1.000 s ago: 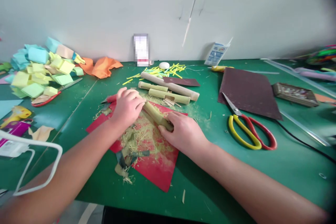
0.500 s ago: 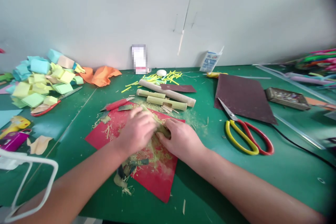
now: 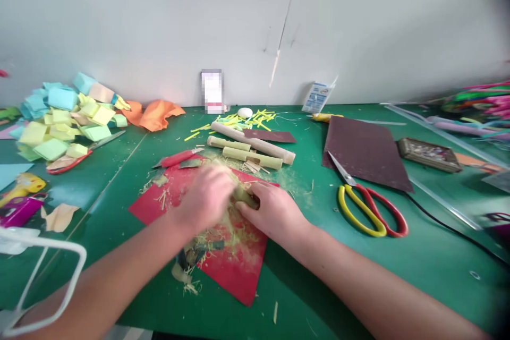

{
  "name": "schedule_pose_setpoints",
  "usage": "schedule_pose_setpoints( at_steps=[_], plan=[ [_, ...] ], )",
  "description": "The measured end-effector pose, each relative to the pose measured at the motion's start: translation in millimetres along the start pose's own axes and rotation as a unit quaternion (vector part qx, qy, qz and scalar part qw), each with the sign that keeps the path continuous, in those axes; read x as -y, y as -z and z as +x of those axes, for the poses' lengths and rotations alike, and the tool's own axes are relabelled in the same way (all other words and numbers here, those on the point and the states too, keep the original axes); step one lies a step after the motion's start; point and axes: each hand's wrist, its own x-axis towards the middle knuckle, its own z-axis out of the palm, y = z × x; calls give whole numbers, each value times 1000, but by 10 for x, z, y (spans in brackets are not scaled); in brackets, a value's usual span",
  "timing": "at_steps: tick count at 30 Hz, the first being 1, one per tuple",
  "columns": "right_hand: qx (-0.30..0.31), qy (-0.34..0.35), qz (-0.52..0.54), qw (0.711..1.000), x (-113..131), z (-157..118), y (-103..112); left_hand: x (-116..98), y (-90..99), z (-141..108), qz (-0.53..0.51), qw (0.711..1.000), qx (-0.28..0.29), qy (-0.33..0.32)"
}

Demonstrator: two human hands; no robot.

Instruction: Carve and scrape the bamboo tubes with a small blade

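Note:
My right hand [image 3: 271, 207] is closed around the near end of a short bamboo tube [image 3: 246, 197], over a red sheet [image 3: 235, 276] strewn with shavings and dust. My left hand [image 3: 209, 194] is blurred by motion at the tube's far end; its fingers are smeared, and what they hold cannot be made out. A red-handled knife [image 3: 177, 158] lies just beyond my left hand. Behind the sheet rest two cut bamboo pieces [image 3: 255, 158] and a longer pale tube [image 3: 258, 143]. Dark scraps [image 3: 199, 252] lie at the sheet's lower left.
Scissors [image 3: 370, 202] with yellow and red handles lie at the right, partly on a dark brown sheet [image 3: 364, 151]. A small tray of beads [image 3: 429, 154] sits beyond. Folded paper pieces [image 3: 64, 122] are heaped at the left. A white frame [image 3: 77, 281] stands near my left forearm.
My left hand has shifted slightly along the tube and is more blurred, covering its far end. My right hand keeps its hold. The view has turned slightly.

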Motion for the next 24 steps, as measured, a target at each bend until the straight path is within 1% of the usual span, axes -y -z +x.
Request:
schedule_pose_setpoints(
  at_steps=[1, 2, 3, 7, 8, 12, 13, 15, 17, 20, 21, 22, 24],
  plan=[
    [2, 1, 1, 1000, 0, -1, 5, -12, -6, -5, -29, 999, 18, -20],
    [1, 1, -2, 1000, 0, -2, 10, -6, -10, -5, -40, 999, 12, -28],
    [-2, 2, -6, 1000, 1, -5, 14, 21, -13, -2, -35, 999, 16, -22],
    [-7, 0, -8, 1000, 4, -22, 16, 162, -11, 17, 24, 998, -28, 49],
    [-3, -4, -4, 1000, 5, -25, 14, 160, -10, 15, 17, 998, -26, 47],
    [8, -9, -5, 1000, 6, -23, 4, 63, -6, 0, -48, 998, 19, -22],
    [6, -8, -10, 1000, 6, -20, 3, 57, -6, 4, -42, 999, 16, -19],
    [3, -10, -15, 1000, 5, -13, 2, 73, -4, 17, 0, 1000, -14, 20],
    [6, -12, -14, 1000, 5, -9, 2, 77, -3, 27, 18, 998, -35, 41],
    [5, -2, -17, 1000, 7, -6, 2, 39, -6, 20, -55, 998, 14, -7],
    [3, -2, -19, 1000, 8, -7, 2, 37, -8, 16, -70, 997, 16, -13],
    [0, -5, -22, 1000, 9, -8, 2, 50, -8, 14, -61, 998, 20, -20],
    [-5, -9, -26, 1000, 10, -13, 3, 99, -6, 14, -6, 1000, -15, 19]
  ],
)
